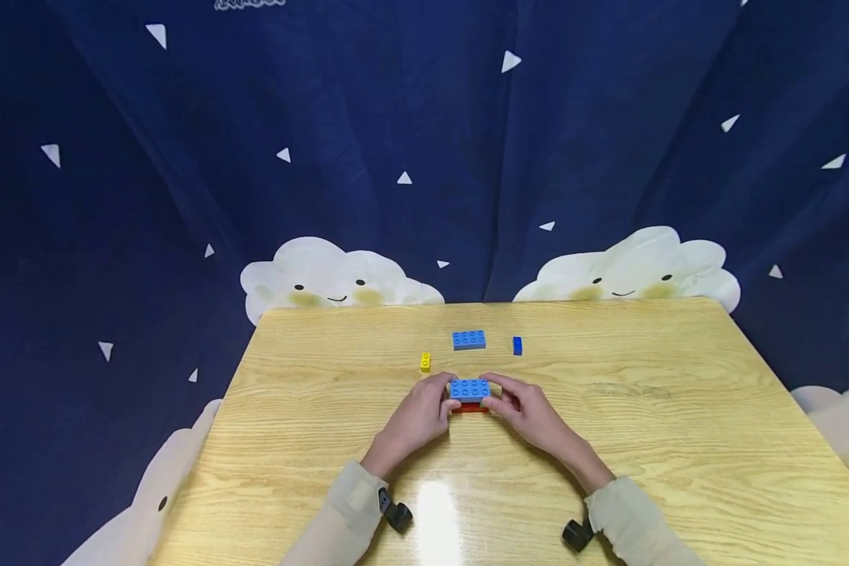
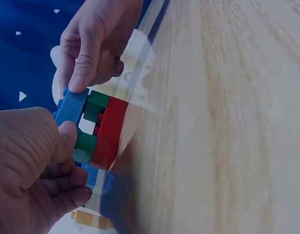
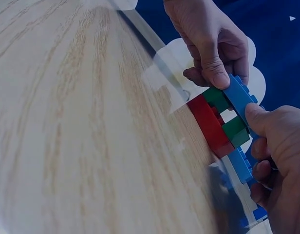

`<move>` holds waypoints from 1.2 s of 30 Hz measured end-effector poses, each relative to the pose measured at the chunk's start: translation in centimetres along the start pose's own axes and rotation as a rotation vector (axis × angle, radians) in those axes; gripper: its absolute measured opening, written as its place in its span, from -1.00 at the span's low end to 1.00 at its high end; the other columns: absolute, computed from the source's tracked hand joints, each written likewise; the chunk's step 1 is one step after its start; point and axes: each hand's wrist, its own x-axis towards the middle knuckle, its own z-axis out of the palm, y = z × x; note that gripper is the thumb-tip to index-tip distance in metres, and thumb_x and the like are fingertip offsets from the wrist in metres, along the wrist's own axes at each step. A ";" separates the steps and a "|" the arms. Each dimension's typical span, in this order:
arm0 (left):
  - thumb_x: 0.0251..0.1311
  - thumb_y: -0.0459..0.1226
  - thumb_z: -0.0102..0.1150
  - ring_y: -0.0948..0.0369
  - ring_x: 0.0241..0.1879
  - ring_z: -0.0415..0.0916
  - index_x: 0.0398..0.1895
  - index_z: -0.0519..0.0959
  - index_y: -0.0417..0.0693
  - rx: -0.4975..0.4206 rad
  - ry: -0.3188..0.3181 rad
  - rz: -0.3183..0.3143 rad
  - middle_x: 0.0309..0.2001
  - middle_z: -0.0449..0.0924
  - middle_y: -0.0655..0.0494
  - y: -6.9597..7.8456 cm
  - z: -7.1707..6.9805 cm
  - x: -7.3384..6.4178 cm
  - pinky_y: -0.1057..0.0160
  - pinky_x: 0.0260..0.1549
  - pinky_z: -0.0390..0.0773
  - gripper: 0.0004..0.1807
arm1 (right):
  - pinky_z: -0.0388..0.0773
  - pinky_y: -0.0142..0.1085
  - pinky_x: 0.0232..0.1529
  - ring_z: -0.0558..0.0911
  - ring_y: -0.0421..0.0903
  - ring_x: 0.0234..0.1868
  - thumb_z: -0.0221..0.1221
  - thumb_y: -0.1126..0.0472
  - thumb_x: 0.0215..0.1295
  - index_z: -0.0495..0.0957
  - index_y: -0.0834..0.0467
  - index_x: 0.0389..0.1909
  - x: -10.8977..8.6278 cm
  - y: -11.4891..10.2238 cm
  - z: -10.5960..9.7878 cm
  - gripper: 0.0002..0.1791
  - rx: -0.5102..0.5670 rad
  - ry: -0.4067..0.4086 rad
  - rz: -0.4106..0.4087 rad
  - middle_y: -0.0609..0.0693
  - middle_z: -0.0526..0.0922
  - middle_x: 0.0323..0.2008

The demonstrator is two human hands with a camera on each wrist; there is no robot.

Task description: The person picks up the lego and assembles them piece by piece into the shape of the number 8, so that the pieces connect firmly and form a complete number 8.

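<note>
A light blue eight-stud brick point(image 1: 470, 391) lies across the top of a small stack. Beneath it, two green bricks point(image 2: 95, 106) stand apart on a red brick point(image 2: 109, 129), with an open space between them. My left hand point(image 1: 422, 409) pinches the blue brick's left end between thumb and fingers. At the opposite end, my right hand point(image 1: 533, 415) grips the same brick in a like manner. In both wrist views the thumbs press the blue brick's near side. Whether the blue brick is fully seated on the green ones, I cannot tell.
Behind the stack on the wooden table point(image 1: 311, 369) lie another light blue eight-stud brick point(image 1: 468, 339), a small yellow brick point(image 1: 426, 362) and a small dark blue brick point(image 1: 517, 346). A navy curtain point(image 1: 453, 118) with clouds and triangles hangs beyond the table's far edge.
</note>
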 end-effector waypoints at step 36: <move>0.43 -0.27 0.29 0.28 -0.36 0.43 0.22 0.55 -0.22 -0.072 0.015 0.007 -0.33 0.51 0.18 -0.3 0.1 -0.1 0.31 -0.31 0.50 -0.62 | 0.33 -0.39 -0.46 0.33 -0.32 -0.57 0.24 -0.05 0.50 0.58 0.03 0.32 0.3 0.3 0.5 -0.54 -0.123 -0.004 -0.024 -0.26 0.39 -0.58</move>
